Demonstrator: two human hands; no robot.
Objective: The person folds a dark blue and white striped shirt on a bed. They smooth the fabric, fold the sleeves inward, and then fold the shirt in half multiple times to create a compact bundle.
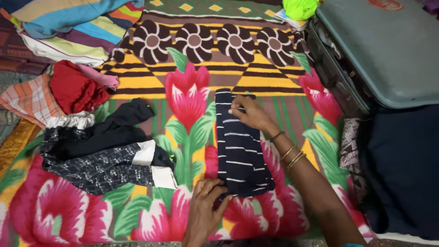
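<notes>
Both hands press a folded striped shirt (240, 146) lying on the floral blanket (183, 96): left hand (206, 201) pinches its near hem, right hand (249, 114) flattens its far end. Folding looks midway; unfolded clothes (105, 151) lie left of the shirt.

Navy garment (240, 146) with white stripes — blanket (187, 96) pink-flowered, green-leaved.
</notes>
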